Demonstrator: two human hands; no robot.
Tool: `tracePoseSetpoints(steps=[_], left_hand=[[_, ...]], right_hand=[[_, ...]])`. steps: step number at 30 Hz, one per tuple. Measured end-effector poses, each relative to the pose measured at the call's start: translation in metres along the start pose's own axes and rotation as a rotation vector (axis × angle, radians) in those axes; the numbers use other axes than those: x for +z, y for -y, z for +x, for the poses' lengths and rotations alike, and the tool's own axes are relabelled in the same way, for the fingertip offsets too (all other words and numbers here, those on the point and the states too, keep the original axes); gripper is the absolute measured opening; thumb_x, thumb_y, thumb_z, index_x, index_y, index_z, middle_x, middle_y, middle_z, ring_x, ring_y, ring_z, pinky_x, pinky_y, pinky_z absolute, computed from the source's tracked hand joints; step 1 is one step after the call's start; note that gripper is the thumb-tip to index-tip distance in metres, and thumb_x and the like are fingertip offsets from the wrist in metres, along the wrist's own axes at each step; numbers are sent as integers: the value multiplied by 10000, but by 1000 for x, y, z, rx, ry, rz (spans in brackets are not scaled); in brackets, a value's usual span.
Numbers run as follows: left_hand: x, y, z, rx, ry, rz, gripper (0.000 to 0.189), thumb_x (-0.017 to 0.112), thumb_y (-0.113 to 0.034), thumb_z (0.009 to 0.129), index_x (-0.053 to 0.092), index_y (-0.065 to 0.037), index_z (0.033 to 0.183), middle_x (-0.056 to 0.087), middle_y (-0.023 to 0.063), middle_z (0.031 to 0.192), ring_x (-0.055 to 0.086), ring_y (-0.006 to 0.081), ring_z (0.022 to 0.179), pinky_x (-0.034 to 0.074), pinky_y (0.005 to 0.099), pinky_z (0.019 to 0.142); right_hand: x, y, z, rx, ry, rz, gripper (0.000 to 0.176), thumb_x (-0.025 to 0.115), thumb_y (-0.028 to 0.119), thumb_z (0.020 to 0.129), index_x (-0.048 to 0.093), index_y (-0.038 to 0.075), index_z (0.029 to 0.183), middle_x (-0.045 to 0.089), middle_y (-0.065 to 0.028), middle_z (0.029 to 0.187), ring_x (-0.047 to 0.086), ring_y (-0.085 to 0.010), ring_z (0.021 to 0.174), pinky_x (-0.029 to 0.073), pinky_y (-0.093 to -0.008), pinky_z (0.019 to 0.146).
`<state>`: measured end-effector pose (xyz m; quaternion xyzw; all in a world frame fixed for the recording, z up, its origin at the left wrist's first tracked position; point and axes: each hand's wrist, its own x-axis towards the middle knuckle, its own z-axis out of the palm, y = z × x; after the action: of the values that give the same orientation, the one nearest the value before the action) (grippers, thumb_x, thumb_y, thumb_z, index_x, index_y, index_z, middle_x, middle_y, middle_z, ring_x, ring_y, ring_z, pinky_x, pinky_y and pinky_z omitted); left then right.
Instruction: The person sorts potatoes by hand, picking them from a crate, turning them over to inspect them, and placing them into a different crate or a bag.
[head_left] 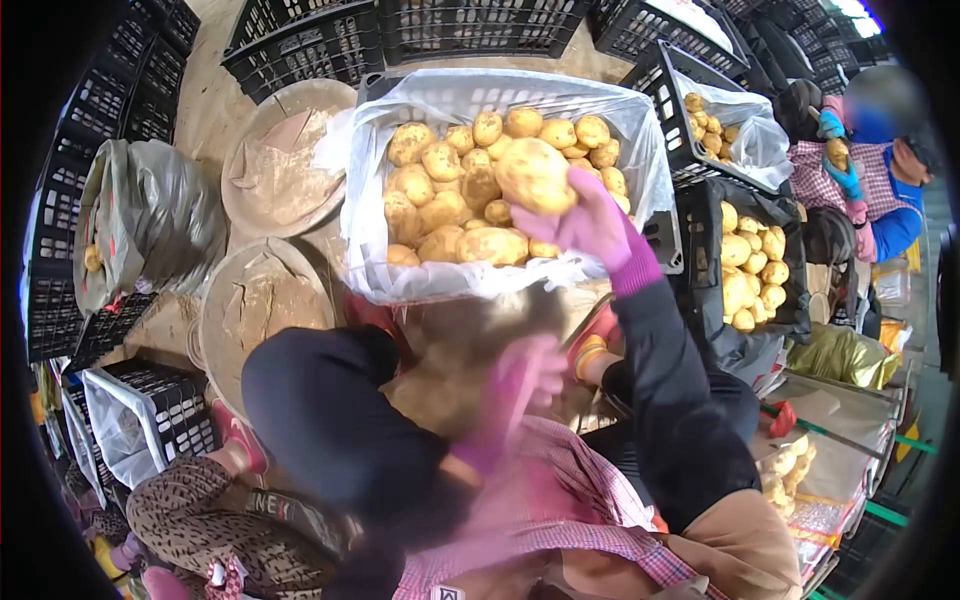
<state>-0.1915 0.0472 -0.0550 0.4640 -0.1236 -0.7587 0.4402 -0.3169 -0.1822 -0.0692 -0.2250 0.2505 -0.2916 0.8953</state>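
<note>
A large potato is in my right hand, which wears a pink-purple glove and grips it from the right, over a crate. The crate is black plastic, lined with white film, and holds many soil-marked potatoes. My left hand, gloved in pink, is low in front of my body, between my knees and nearer to me than the crate. Motion smears its fingers. A blurred brown patch shows just beyond it, in front of the crate.
Two round, dirt-coated basins stand left of the crate, near a grey bag. On the right, a black-lined crate holds potatoes; a white-lined one stands behind it. A co-worker at far right holds a potato.
</note>
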Motion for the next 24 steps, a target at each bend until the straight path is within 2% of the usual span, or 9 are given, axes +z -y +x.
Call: tracePoseSetpoints(steps=[1,2,4,7,10,14,15,21,24], left_hand=[[0,3,4,6,-27,-5,423,500,-348,993,519,-54,1296,639,84,1055,605,150,877,513,307,769],[-2,10,8,217,-96,131,408,524,-309,983,517,-45,1294,625,97,1093,605,167,921,515,331,794],[-9,20,13,638,-235,407,388,570,-233,965,512,-28,1290,597,121,1170,605,202,1009,519,377,843],[-27,14,2,1137,-278,1306,470,602,-166,935,459,-9,1354,506,147,1310,545,244,1150,479,396,950],[3,7,-13,746,17,189,644,661,-156,865,381,-7,1426,424,181,1381,478,283,1244,429,380,1020],[3,9,-24,938,-126,800,836,765,-231,747,359,-4,1441,458,211,1355,475,320,1247,395,380,1047],[0,5,-27,958,-132,939,655,716,-188,805,447,-2,1372,499,182,1333,486,310,1239,418,384,1020],[-29,-4,-17,623,-91,521,402,528,-68,920,509,10,1314,589,165,1243,560,265,1174,402,323,1030],[-5,3,-29,1038,-113,888,344,549,-103,935,538,-7,1265,607,165,1203,580,276,1136,442,346,987]], right_hand=[[13,-12,-28,20,-18,205,672,483,457,966,290,86,1493,415,-224,1455,483,-435,1262,413,-544,1054],[24,-24,-55,75,130,587,716,445,538,956,280,108,1505,386,-236,1473,460,-478,1265,397,-567,1048],[44,-52,-99,21,116,691,718,438,559,952,289,124,1504,372,-225,1487,458,-493,1255,395,-573,1034],[55,-87,-146,-37,-64,351,662,452,495,961,332,79,1461,442,-157,1442,450,-343,1303,441,-487,1029],[94,-116,-172,-101,-144,570,638,468,494,962,361,82,1437,484,-155,1387,506,-302,1228,468,-429,987],[97,-157,-189,-153,-211,180,595,461,427,998,339,75,1461,438,-117,1444,449,-223,1290,378,-376,1063],[99,-161,-194,-103,-147,178,611,460,426,996,328,54,1463,442,-101,1444,434,-217,1308,345,-373,1094],[116,-167,-200,-146,-170,352,611,470,415,995,318,66,1472,435,-95,1449,423,-249,1325,306,-394,1126],[106,-173,-199,-131,-204,326,572,445,399,1011,328,68,1463,451,-100,1430,473,-225,1274,357,-375,1099]])
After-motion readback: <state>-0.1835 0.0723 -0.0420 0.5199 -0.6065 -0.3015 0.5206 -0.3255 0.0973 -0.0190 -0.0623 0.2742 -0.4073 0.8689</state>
